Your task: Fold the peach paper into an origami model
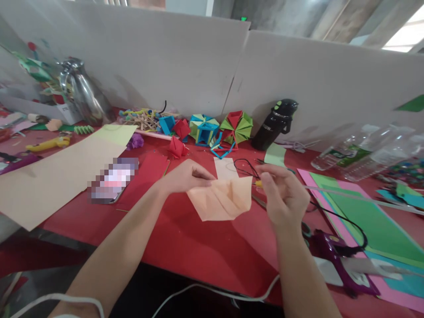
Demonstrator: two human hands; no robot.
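Note:
My left hand (188, 176) is closed on a creased sheet of peach paper (220, 201), fingers at its upper left edge. The paper has several fold lines and is held above the red tabletop (185, 238). At its right edge, my right hand (286, 194) pinches a thin stick with a yellow tip (258, 183). A pale translucent rod (347, 194) runs out to the right from behind this hand; whether it is the same piece I cannot tell. Below and right of that hand lies a purple glue gun (344, 260) with a black cord.
Folded paper models (203, 128) stand along the back, beside a black bottle (274, 123). Clear plastic bottles (354, 154) and coloured paper sheets (374, 221) are at right. On the left are a phone (114, 181), a long beige sheet (59, 176) and a steel jug (86, 92).

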